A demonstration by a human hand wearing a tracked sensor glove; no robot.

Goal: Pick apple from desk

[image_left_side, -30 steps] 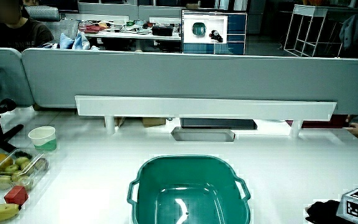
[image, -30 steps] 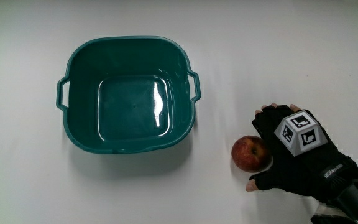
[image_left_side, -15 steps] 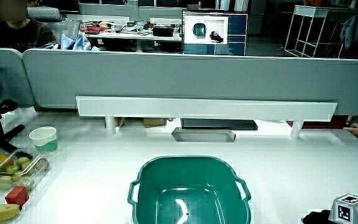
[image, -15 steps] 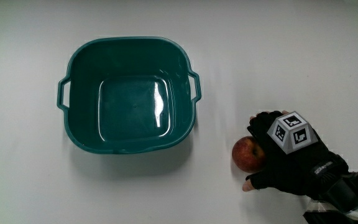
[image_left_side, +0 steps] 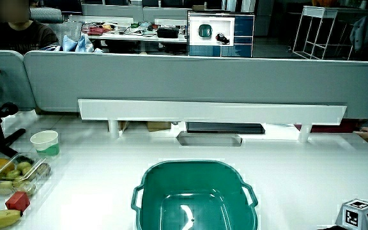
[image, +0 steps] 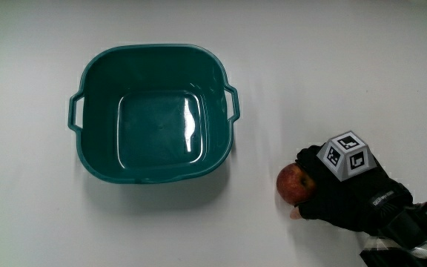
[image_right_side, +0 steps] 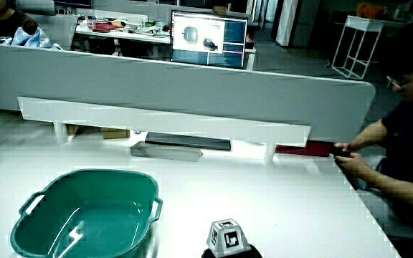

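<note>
1 hand (image: 347,194) around apple (image: 293,184), near basin (image: 228,81).

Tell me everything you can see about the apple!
The apple is round and red with a paler yellowish patch on its skin, and it looks smooth and a bit shiny. It sits on the white table, beside the green tub but apart from it. The gloved hand is wrapped around one side of it, fingers curled over it in a grip, so part of it is hidden. It shows only in the main view.
</note>
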